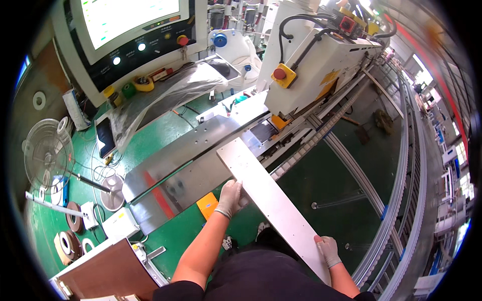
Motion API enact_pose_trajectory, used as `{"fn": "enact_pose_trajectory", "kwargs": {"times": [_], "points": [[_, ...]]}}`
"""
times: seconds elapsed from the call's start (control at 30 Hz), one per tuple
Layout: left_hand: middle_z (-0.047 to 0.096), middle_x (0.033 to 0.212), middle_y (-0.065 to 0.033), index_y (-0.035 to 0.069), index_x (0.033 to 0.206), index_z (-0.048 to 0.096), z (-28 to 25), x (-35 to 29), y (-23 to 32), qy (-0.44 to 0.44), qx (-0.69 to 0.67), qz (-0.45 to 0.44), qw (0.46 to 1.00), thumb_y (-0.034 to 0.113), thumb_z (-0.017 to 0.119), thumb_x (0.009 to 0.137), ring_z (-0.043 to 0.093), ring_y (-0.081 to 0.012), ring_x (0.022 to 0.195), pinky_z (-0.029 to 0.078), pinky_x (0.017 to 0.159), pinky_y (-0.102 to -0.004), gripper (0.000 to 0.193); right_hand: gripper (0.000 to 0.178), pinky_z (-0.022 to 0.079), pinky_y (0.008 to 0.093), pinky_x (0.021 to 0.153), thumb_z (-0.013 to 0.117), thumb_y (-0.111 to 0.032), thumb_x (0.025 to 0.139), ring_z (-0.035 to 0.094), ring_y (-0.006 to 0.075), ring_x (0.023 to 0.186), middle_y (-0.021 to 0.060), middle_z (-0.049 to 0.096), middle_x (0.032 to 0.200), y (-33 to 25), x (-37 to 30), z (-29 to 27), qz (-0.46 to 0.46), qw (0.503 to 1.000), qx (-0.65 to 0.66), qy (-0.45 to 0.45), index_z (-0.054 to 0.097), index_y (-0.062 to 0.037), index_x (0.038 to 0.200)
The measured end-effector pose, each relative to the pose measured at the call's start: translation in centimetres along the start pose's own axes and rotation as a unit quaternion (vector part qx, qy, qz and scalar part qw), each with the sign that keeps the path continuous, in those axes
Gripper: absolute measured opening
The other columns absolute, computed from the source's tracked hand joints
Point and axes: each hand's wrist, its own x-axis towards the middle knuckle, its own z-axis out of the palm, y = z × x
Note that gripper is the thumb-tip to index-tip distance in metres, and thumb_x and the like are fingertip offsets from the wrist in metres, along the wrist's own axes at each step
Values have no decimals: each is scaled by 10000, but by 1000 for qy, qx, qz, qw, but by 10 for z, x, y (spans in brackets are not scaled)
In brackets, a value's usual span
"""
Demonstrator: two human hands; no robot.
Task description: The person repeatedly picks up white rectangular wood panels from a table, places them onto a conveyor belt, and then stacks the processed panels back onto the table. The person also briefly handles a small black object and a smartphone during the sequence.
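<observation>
A long white panel [273, 200] with small holes along it slants across the middle, its far end over the metal machine table [201, 178] and its near end beside my body. My left hand [231, 197], in a thin pale glove, is closed on the panel's left edge about a third of the way down. Farther back along the right edge, my right hand [328, 251], gloved too, grips the panel near its close end. The fingers of both hands are partly hidden by the board.
Ahead stands a white machine head [326, 70] with a red stop button [279, 73] on yellow. A control panel [135, 40] with a lit screen is at upper left. Roller rails [396, 200] run along the right. A fan [48, 155] and a brown-topped table [108, 276] are left.
</observation>
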Motion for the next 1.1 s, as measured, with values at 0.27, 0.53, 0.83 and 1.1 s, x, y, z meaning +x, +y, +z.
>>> {"fn": "enact_pose_trajectory", "kwargs": {"times": [0.27, 0.53, 0.83, 1.1], "points": [[641, 924, -79, 31, 1016, 625, 31, 23, 4, 94, 156, 125, 975, 311, 545, 1113, 611, -231, 789, 575, 715, -409, 307, 674, 525, 528, 759, 569, -607, 997, 703, 466, 872, 275, 705, 859, -5, 68, -22, 23, 998, 33, -55, 738, 21, 820], [578, 761, -126, -23, 812, 576, 69, 79, -17, 130, 314, 248, 907, 258, 561, 1128, 509, -216, 700, 455, 686, -417, 423, 629, 531, 519, 777, 568, -548, 1009, 685, 478, 873, 267, 693, 840, 49, 128, -39, -2, 996, 17, -91, 708, 28, 797], [737, 985, -73, -2, 1037, 707, 164, 151, -18, 60, 91, 86, 990, 299, 512, 1152, 688, -162, 900, 577, 828, -336, 378, 439, 558, 495, 834, 600, -398, 1029, 738, 416, 935, 222, 762, 903, 131, 221, -74, -202, 977, -65, -13, 762, -13, 898], [701, 1060, -58, -30, 1194, 671, 257, 219, -23, 75, -65, 41, 994, 307, 593, 1127, 627, -151, 953, 526, 917, -320, 353, 470, 560, 457, 743, 657, -400, 1024, 742, 435, 845, 275, 751, 887, 136, 308, -135, 8, 996, 62, -56, 773, 52, 966]]}}
